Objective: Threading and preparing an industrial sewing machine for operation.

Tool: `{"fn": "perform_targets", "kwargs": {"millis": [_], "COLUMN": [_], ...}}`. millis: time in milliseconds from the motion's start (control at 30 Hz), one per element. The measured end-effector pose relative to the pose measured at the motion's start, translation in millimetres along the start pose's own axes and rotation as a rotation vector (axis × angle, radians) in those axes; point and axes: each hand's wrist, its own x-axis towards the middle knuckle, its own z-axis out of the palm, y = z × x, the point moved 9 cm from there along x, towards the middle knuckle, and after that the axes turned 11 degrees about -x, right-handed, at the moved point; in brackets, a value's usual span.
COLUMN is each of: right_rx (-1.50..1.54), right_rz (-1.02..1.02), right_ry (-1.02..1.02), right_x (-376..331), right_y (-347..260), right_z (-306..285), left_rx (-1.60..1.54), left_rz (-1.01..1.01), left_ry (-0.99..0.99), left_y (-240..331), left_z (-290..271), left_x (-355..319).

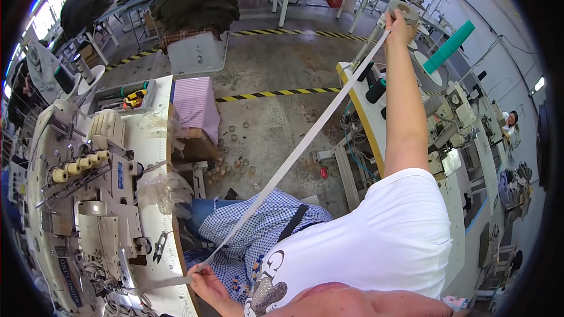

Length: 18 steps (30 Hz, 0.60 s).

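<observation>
A long, pale flat tape [294, 155] runs taut on a slant between my two hands. My right hand [397, 30], at the end of a raised, stretched arm, grips its upper part beside a whitish roll [409, 14] on a stand. My left hand [207, 285], low at the left by the table's edge, pinches the tape between thumb and fingers. From there a short stretch of tape passes left toward the industrial sewing machine [97, 217]. Thread snips [160, 246] lie on the white machine table [167, 267] near it.
Clear plastic guards [164, 191] stick out at the table's edge. A tool tray [126, 97] and a box with pink striped cloth [197, 105] stand beyond. To the right is another machine table [370, 105] with dark thread cones and a green cone [449, 47]. Rings litter the floor.
</observation>
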Motion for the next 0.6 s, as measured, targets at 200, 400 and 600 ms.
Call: {"fn": "perform_targets", "kwargs": {"millis": [200,400,600], "right_rx": [-0.447,-0.618,-0.43], "right_rz": [0.136,0.677,0.615], "right_ry": [-0.223,-1.328,-2.218], "right_x": [-85.0,-421.7,-652.8], "right_y": [1.1,49.6,31.1], "right_z": [14.6,75.7,34.5], "left_rx": [0.469,0.671,0.42], "left_rz": [-0.531,-0.789,-0.251], "left_ry": [-0.102,-0.437,-0.114], "left_y": [-41.7,-66.4,-71.1], "left_z": [14.9,65.4,92.8], "left_x": [-10.8,-23.4,40.9]}}
